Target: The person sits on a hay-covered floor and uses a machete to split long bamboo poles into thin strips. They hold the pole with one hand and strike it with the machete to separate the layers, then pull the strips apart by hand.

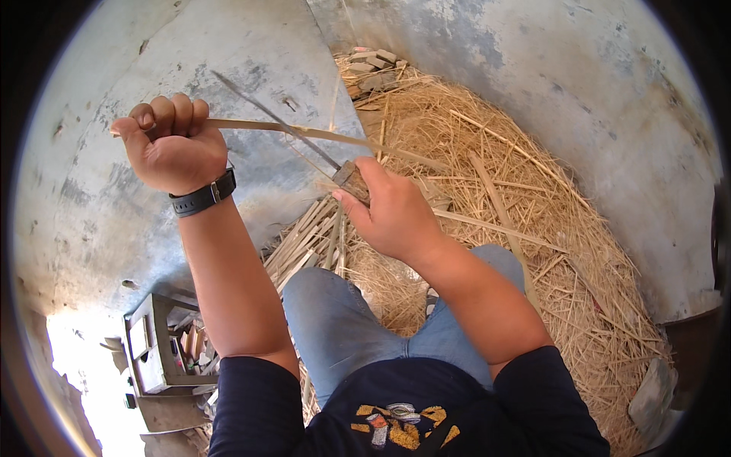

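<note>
Head view: left hand [173, 145] fists one end of the long pale bamboo strip [320, 135], running rightward to the right hand [392, 213], which grips the wooden-handled knife [335, 164] crossing it.

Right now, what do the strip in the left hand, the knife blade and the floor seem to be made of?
The strip, gripped by the left hand, looks like split bamboo or cane: pale tan, thin, flat. The knife blade, held by the right hand, seems dull grey metal: dark, narrow, no shine. The floor looks like bare concrete: grey, mottled, pitted.
</note>
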{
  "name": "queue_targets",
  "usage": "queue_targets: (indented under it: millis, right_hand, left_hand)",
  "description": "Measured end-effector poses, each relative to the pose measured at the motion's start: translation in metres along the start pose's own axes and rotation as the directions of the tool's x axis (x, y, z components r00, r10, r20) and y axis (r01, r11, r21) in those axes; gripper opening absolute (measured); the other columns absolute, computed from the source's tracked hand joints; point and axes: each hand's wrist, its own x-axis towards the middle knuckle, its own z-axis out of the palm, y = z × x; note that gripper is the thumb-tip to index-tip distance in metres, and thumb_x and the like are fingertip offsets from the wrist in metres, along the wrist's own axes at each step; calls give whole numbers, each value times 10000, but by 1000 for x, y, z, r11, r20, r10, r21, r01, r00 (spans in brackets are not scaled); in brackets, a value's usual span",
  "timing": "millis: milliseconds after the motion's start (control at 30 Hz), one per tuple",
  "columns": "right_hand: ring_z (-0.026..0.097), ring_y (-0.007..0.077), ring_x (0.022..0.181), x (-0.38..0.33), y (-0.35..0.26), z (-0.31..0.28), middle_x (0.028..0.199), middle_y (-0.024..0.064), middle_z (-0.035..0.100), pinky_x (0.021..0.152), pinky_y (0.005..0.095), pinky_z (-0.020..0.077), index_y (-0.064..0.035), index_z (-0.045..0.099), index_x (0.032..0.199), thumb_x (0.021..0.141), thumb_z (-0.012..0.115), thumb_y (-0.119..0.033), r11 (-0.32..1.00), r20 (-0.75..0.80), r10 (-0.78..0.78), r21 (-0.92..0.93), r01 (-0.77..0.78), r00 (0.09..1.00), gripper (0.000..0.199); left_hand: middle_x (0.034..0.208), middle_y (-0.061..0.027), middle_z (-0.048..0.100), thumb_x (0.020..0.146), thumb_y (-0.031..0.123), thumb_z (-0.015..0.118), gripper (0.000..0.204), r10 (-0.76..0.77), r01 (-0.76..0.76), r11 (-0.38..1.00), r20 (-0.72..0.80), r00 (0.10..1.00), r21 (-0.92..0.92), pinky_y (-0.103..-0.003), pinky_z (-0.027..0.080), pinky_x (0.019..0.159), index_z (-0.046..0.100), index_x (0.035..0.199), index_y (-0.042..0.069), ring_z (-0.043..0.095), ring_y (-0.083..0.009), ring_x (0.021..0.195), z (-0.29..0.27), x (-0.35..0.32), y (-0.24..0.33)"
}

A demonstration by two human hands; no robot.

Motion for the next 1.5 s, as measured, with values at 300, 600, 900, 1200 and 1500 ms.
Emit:
queue_targets:
  millis: [300,600,900,1200,1500]
  right_hand:
    - [675,458,769,-15,27,14,850,263,685,687,525,528,21,550,1093,957,641,-321,987,18,141,69,-142,990,379]
    - [669,469,774,-5,38,26,839,273,677,677,527,526,0,536,1091,965,624,-289,980,38,187,62,-189,982,327]
    - [693,322,735,-9,89,24,841,196,690,681,454,542,-18,543,1231,952,663,-344,927,43,372,41,-374,927,445]
    - [549,97,620,-20,110,21,823,46,576,570,282,497,-47,475,1292,994,641,-395,247,410,494,779,-576,767,487]
    - [433,68,582,-28,134,7,800,-11,482,582,292,495,-47,497,1276,1026,582,-426,-59,467,597,836,-545,652,462]
  left_hand:
    - [565,34,291,939,516,613,460,71,-63,996,133,989,-68,-317,176,540,457,686,165,208,-134,541,-13,3,26]
    - [554,37,291,987,462,530,434,114,-113,993,22,993,-43,-302,182,511,441,684,164,204,-132,517,-27,4,30]
    - [547,30,276,999,413,476,413,133,-135,989,-23,991,-68,-294,187,505,424,677,159,203,-134,509,-44,14,50]
    - [550,23,274,933,627,412,544,145,-131,980,88,985,-147,-293,186,511,464,682,147,204,-132,518,-61,12,54]
    - [534,22,233,892,725,364,630,85,-74,982,56,995,-171,-302,167,508,444,669,141,189,-138,511,-53,3,33]
